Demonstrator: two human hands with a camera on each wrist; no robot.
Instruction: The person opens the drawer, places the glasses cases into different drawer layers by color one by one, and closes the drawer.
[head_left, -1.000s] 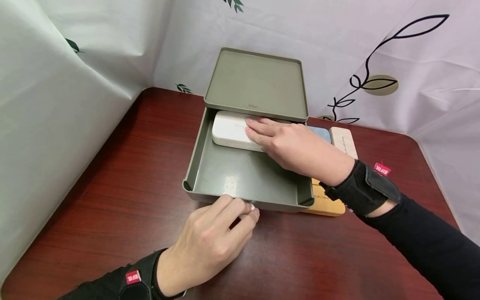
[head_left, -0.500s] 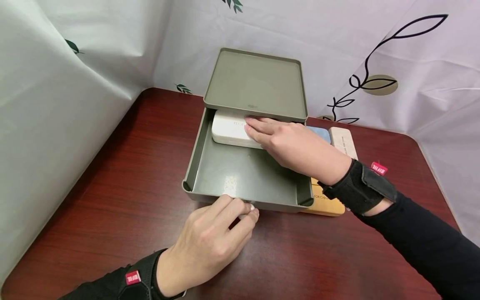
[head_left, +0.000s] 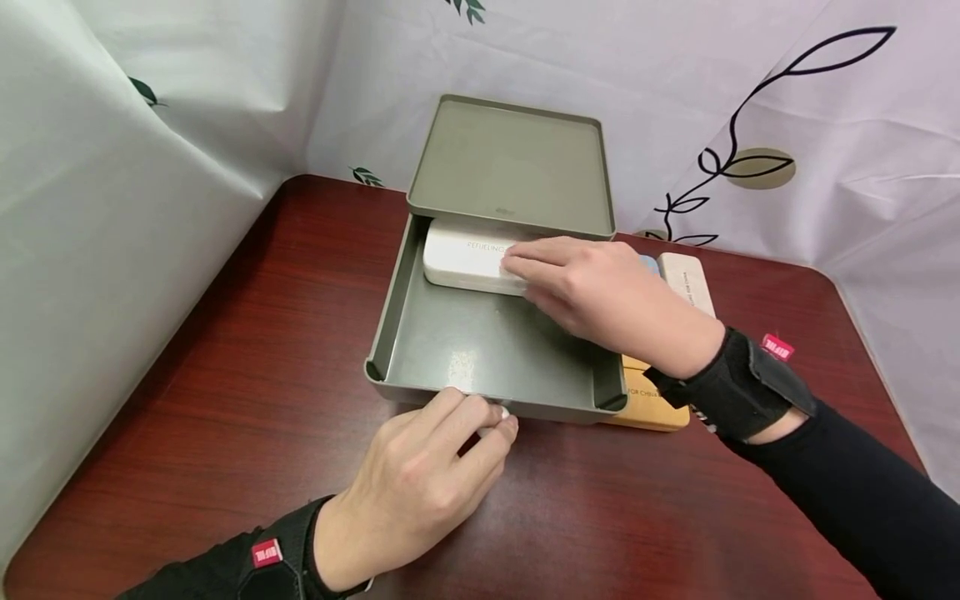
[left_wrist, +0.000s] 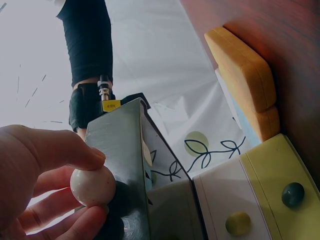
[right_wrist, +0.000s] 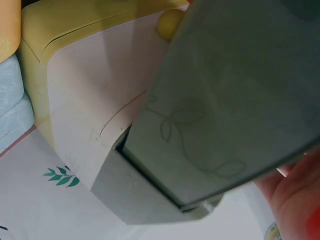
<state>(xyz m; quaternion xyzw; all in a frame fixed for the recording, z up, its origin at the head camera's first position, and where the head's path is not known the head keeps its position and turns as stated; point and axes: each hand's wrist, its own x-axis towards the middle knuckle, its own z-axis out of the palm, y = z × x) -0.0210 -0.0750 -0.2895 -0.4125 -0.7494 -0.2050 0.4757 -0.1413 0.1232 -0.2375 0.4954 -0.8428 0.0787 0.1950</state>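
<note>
In the head view, a grey-green drawer (head_left: 480, 342) stands pulled out at the front of a small cabinet. My left hand (head_left: 423, 479) pinches its round white knob (left_wrist: 93, 186) between thumb and fingers, as the left wrist view shows close up. Inside, at the back of the drawer, lies a white glasses case (head_left: 461, 257) with lettering on its top. Over its right end is my right hand (head_left: 600, 287), fingers nearly straight and fingertips at the case. Whether they still touch it I cannot tell; the hand hides that end.
The cabinet's tray-like olive top (head_left: 517, 162) overhangs the drawer's back. Right of the cabinet stand yellow cases (head_left: 651, 404), a cream case (head_left: 686, 283) and a partly hidden blue case (head_left: 651, 263). Below are a pink drawer front with a yellow knob (left_wrist: 238, 223) and a yellow-green one with a green knob (left_wrist: 293, 194).
My right hand has shifted slightly right along the white glasses case, uncovering more of its lettering. The left hand and the drawer have stayed in place.
</note>
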